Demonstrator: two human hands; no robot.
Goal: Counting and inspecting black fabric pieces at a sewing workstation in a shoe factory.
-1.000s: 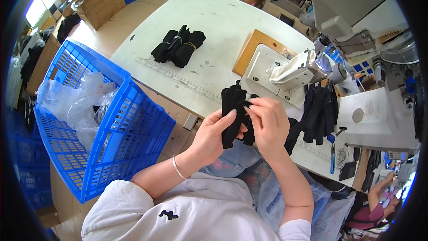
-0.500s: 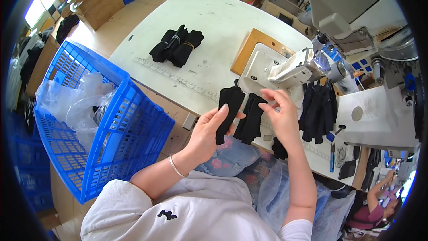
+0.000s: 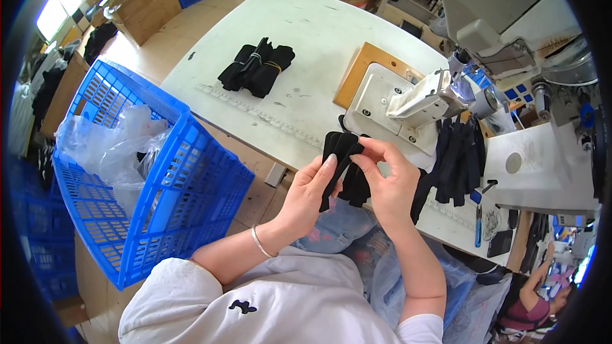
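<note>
My left hand [image 3: 305, 192] is closed round a small stack of black fabric pieces [image 3: 335, 153], its thumb lying across the front. The pieces are long and narrow with rounded upper ends, fanned slightly. At their upper right edge, the thumb and fingertips of my right hand [image 3: 390, 183] pinch one piece. More black fabric pieces [image 3: 358, 186] lie at the table edge, partly hidden behind my hands. Beyond, on the white table [image 3: 299, 25], several rolled black bundles [image 3: 262, 71] are held with bands.
A sewing machine [image 3: 421, 99] stands at the right, with a pile of black pieces [image 3: 460, 159] hanging near it. A blue plastic basket [image 3: 191, 197] holding clear plastic bags [image 3: 115, 146] is at my left. Blue-handled snips [image 3: 478, 226] lie at right. Another person [image 3: 532, 299] sits at far right.
My right hand has moved left from the loose pieces to the stack and now pinches its upper edge. My left hand and the stack have shifted slightly right.
</note>
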